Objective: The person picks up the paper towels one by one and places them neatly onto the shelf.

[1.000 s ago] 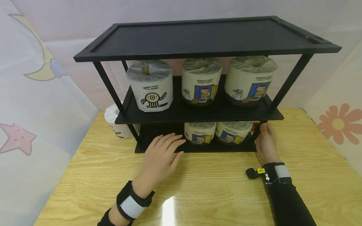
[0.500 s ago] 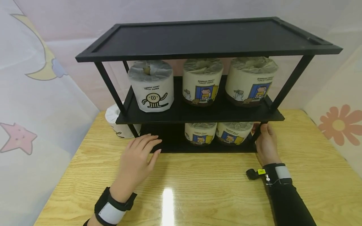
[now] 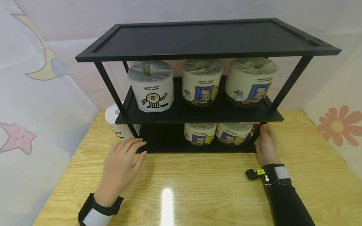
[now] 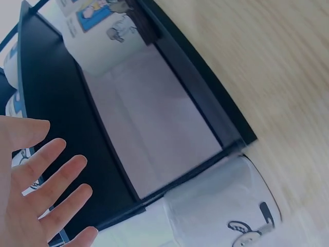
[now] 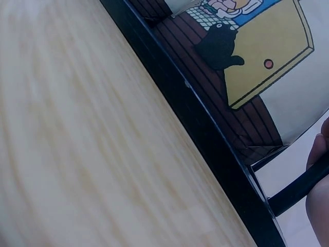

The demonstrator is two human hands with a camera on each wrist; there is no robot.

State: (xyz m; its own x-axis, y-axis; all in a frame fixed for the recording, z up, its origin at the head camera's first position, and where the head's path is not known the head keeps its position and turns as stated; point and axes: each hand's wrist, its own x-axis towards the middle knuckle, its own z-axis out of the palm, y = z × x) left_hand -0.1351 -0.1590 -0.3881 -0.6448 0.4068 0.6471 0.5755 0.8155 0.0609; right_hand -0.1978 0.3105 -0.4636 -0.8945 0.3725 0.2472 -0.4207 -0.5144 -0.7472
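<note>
A black three-level rack (image 3: 181,116) holds wrapped toilet paper rolls. On its bottom level, two cream rolls (image 3: 200,135) stand toward the right. My left hand (image 3: 120,166) is just before the rack's lower left corner, holding nothing; its fingers look spread and slightly bent in the left wrist view. Whether its fingertips touch the rack, I cannot tell. A white roll (image 3: 124,129) lies or stands on the table just beyond that hand, outside the rack, partly hidden by it. With my right hand (image 3: 266,146) I grip the lower right front post (image 5: 300,189), thumb in front.
The middle level bears a white roll (image 3: 154,91) at the left and two cream rolls (image 3: 251,83) further right. The rack's top panel (image 3: 203,37) overhangs them. Wooden table (image 3: 203,185) extends in front, and a printed cloth (image 3: 198,9) hangs behind.
My left hand has moved leftward along the rack's front edge, from beside the lower rolls to the lower left corner. My right hand stays on the post, and the rolls have not moved.
</note>
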